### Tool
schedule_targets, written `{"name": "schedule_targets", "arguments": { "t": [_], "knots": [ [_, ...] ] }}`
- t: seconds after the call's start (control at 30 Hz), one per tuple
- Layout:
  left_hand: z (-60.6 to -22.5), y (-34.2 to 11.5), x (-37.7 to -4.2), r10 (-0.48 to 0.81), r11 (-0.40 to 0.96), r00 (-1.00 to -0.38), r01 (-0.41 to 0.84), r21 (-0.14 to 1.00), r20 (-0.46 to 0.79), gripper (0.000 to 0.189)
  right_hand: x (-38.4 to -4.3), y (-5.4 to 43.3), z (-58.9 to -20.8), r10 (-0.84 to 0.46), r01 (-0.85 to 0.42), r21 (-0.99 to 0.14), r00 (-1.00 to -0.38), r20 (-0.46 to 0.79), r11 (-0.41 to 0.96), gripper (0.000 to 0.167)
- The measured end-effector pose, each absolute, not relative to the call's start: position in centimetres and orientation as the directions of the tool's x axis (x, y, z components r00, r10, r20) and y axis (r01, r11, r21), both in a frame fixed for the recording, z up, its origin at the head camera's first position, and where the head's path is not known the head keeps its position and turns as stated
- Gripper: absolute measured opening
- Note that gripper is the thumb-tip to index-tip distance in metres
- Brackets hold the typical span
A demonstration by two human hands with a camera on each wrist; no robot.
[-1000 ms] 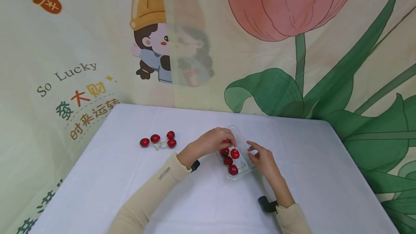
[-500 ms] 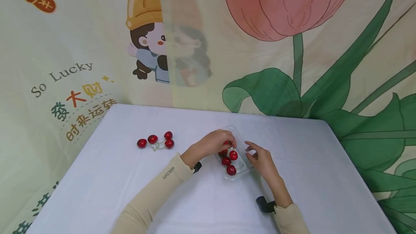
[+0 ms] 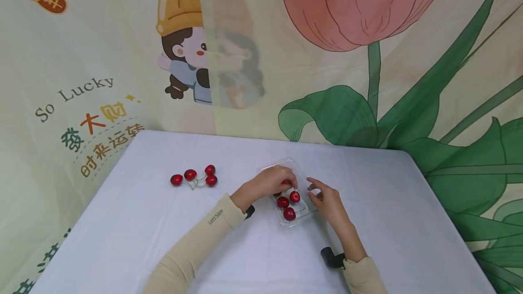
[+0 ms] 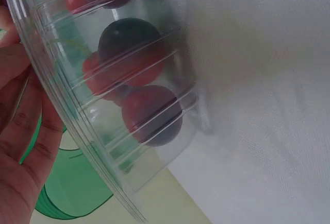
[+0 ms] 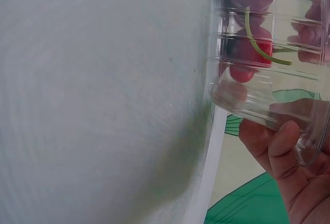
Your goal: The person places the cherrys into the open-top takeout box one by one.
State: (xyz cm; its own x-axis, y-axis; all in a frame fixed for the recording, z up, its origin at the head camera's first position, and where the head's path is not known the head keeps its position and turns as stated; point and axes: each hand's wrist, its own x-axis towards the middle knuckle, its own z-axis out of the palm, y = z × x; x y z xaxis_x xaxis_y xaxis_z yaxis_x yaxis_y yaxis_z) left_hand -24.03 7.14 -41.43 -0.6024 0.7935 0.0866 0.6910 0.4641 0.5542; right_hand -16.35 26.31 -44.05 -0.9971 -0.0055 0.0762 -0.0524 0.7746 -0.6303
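Note:
In the head view, a clear plastic container (image 3: 289,161) holds several red cherries and lies on the white table. My left hand (image 3: 269,181) reaches over its left rim, thumb and fingertips pinching the stem of a cherry (image 3: 295,197) inside. Part of the other cherries is hidden under that hand. In the left wrist view, the left fingers (image 4: 44,136) show behind the container wall (image 4: 103,126). My right hand (image 3: 328,201) stays at the container's right rim, thumb and index finger apart. The right wrist view has the right fingers (image 5: 283,141) loosely bent by the container's corner (image 5: 227,98).
Several cherries (image 3: 190,175) with green stems lie together on the table (image 3: 245,257), left of the container. Behind the table hangs a printed cloth (image 3: 245,121) with a large tulip and a cartoon figure.
The left hand has shifted slightly toward the front right, and the pinched cherry has moved with it. The right hand keeps its place by the rim. The head view has turned slightly.

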Motion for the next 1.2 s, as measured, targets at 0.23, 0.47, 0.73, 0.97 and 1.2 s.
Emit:
{"name": "schedule_targets", "arguments": {
  "t": [0.23, 0.47, 0.73, 0.97, 1.2],
  "knots": [
    [-41.8, 7.4, -24.2, 0.797, 0.465, -0.599, 0.694, 0.55, 0.082, 0.012, -16.4, 26.3, -44.2, -0.006, -0.053, -0.63, -0.997, 0.077, 0.775, 0.044],
    [-42.1, 7.6, -24.0, 0.799, 0.471, -0.597, 0.696, 0.542, 0.072, 0.012, -16.5, 26.2, -44.2, 0.007, -0.028, -0.635, -0.999, 0.052, 0.772, 0.045],
    [-41.7, 7.1, -23.9, 0.804, 0.478, -0.592, 0.696, 0.536, 0.052, 0.012, -16.5, 26.3, -44.2, 0.011, -0.018, -0.628, -0.999, 0.043, 0.778, 0.045],
    [-40.5, 5.3, -23.7, 0.773, 0.498, -0.628, 0.687, 0.529, 0.09, 0.012, -16.4, 26.1, -44.0, -0.001, -0.042, -0.631, -0.998, 0.065, 0.774, 0.043],
    [-39.2, 1.9, -23.9, 0.724, 0.53, -0.676, 0.673, 0.516, 0.137, 0.012, -16.4, 26.0, -43.9, 0.012, -0.01, -0.631, -0.999, 0.03, 0.775, 0.044]
  ]
}}
